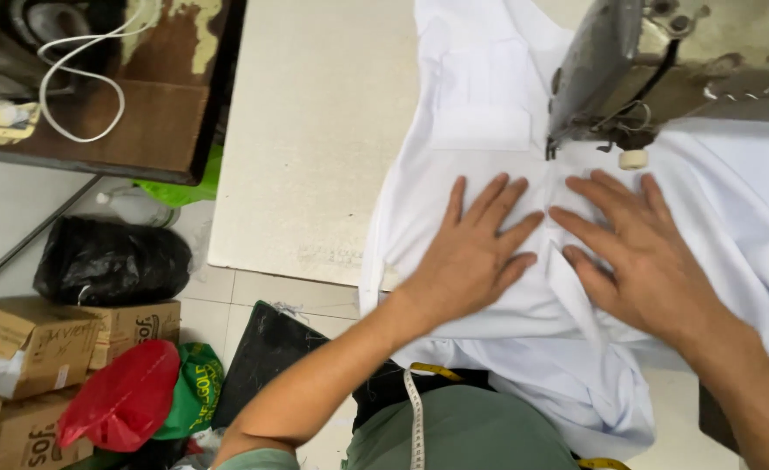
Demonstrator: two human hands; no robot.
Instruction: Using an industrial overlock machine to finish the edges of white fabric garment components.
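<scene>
A white garment [489,113] lies spread over a pale sewing table [315,130] and hangs off its front edge. My left hand [476,248] lies flat on the cloth, fingers spread and pointing toward the machine. Beside it, my right hand [637,248] also presses flat on the cloth, its fingers angled left so the two sets of fingertips nearly meet. Just beyond the fingertips stands a worn grey sewing machine [663,61], its needle end over the fabric. Neither hand grips anything.
A measuring tape [415,418] hangs down my front. On the floor at left are cardboard boxes [36,339], a black bag [110,261], and red [123,396] and green [194,387] bags. A dark wooden table [141,96] with a white cable [80,78] stands at the upper left.
</scene>
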